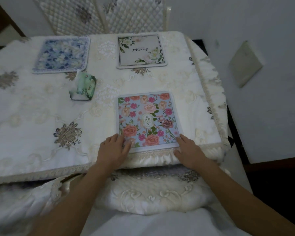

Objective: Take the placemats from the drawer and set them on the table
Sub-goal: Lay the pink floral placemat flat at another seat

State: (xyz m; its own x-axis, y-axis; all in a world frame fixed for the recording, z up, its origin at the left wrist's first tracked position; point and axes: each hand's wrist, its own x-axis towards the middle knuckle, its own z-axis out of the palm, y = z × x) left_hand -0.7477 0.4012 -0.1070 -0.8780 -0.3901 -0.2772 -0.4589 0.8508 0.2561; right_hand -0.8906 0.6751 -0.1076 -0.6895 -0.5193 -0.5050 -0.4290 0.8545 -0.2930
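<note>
- The pink floral placemat [146, 119] lies flat on the table [32, 108]. Its near edge sits just inside the lace border, and the mat stretches away from both hands.
- The left hand [115, 149] rests on the mat's near left corner with fingers straight and slightly spread. It presses down and grips nothing.
- The right hand [188, 150] sits at the near right corner, fingers loosely extended along the mat's edge and thumb on the lace trim. It seems to touch rather than pinch.
- The step looks like squaring and smoothing this mat. To do it well, keep the pressure light and move the 2 corners together until the near edge runs parallel to the table edge. Avoid rucking the soft cloth underneath.
- 2 more mats lie well beyond the fingertips. The blue floral placemat [61, 55] is ahead and left of the left hand, and the white placemat [141, 51] is straight ahead. Aligning the pink mat with the white one would keep the setting even.
- A tissue pack [82, 87] sits ahead-left of the left hand, clear of the mat.
</note>
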